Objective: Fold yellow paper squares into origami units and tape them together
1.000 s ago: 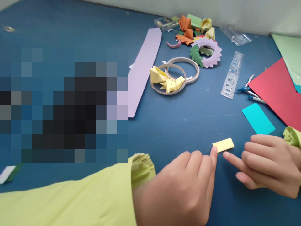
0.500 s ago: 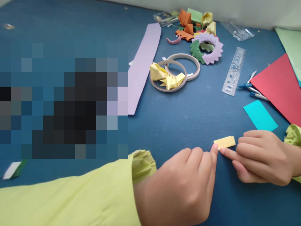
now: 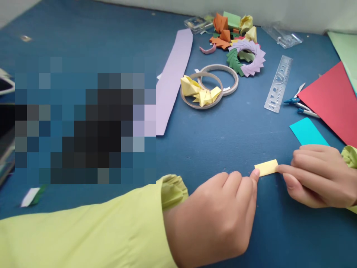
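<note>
A small folded strip of yellow paper (image 3: 267, 168) lies on the blue table in front of me. My left hand (image 3: 216, 217) is curled, with a fingertip pressing on the strip's left end; the undersides of its fingers are hidden. From the other side, my right hand (image 3: 320, 175) touches the strip's right end with an outstretched index finger. Its thumb stands apart below, while the other fingers are bent. Just beyond the right hand is a turquoise paper piece (image 3: 308, 131), partly covered by it.
Two tape rolls (image 3: 232, 89) overlap near yellow folded pieces (image 3: 206, 96). Behind them are a purple-green paper ring (image 3: 258, 61) and orange folded paper (image 3: 221, 22). A clear ruler (image 3: 279, 83), a blue-and-white tool (image 3: 292, 101) and red paper (image 3: 331, 100) lie right; a lilac sheet (image 3: 174, 82) lies left.
My right index finger has slid rightward from the strip's lower left edge to its right end, and the right hand moved up and right. My left hand stays at the left end.
</note>
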Motion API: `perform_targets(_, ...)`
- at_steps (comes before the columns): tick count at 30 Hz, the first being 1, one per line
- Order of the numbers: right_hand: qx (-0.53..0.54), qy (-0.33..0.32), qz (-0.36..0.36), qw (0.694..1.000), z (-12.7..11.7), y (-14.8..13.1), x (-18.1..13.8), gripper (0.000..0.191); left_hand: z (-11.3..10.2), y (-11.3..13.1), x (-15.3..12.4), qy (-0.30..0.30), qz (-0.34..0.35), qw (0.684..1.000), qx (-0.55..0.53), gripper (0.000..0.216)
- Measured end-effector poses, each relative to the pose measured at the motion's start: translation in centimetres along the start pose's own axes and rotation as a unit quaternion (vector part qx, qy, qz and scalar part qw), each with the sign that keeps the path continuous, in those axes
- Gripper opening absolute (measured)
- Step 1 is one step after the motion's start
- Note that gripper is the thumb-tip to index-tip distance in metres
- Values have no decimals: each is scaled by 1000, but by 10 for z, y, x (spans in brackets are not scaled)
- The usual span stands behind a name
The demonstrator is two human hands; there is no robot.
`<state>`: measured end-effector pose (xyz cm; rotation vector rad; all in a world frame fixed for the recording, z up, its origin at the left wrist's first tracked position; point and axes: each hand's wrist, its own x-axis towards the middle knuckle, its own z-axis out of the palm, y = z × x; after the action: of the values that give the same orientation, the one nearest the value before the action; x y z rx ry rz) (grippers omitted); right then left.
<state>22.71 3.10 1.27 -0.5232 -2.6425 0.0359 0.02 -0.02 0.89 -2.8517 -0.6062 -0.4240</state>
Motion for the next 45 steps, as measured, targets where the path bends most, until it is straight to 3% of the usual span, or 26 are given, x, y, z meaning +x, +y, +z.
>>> perform_targets(5, -23, -19, 56, 998, 6, 1, 1, 28, 3, 0, 1, 9, 3, 1000, 0, 25)
perform_targets(13, -30, -9, 10, 999, 5, -1, 0, 20, 1, -1, 2, 4, 5, 1000, -6, 25)
perform_targets(24, 12, -9, 32, 999, 8, 1, 0, 16, 2, -2, 2, 14, 3, 1000, 2, 25)
perform_targets(31, -40, 1, 11, 999, 8, -1, 0, 18, 2, -1, 2, 10, 5, 1000, 21, 26)
perform_targets(45, -34, -7, 15, 999, 7, 0, -2, 19, 0, 0, -1, -20, 11, 999, 42, 33)
